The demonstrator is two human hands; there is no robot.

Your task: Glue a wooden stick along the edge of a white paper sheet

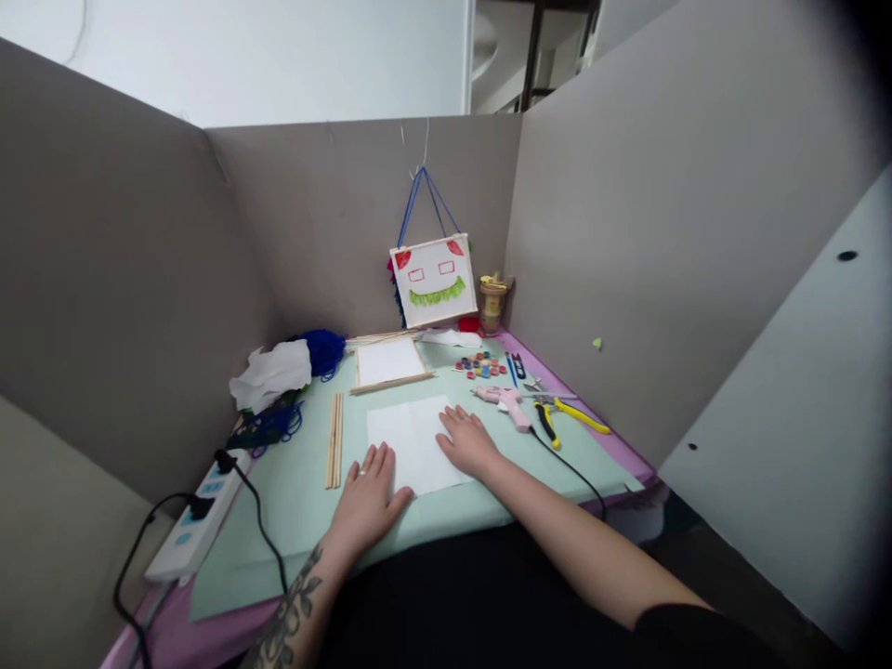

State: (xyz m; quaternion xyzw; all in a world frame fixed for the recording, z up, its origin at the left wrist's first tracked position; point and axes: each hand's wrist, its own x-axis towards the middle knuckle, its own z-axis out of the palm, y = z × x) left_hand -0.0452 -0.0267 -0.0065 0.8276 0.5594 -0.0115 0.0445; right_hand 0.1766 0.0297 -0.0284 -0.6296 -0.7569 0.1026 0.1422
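A white square sheet (411, 437), faintly creased, lies flat on the pale green table cover (293, 520). My left hand (369, 497) rests at the sheet's lower left edge, fingers stretched out and holding nothing. On the sheet's right side my right hand (468, 441) lies flat with its fingers apart. Several thin wooden sticks (334, 441) lie side by side left of the sheet. Behind it is a white panel framed with sticks (388, 362). To the right of my right hand lies a pink glue gun (505, 401).
Yellow-handled pliers (571, 415), small paint pots (480, 365) and a brush (511, 370) lie at the right. Blue yarn (324, 353) and crumpled white cloth (271, 373) are heaped at the left, with a power strip (199, 516) nearer. A decorated panel (437, 279) hangs against the grey partition (307, 204).
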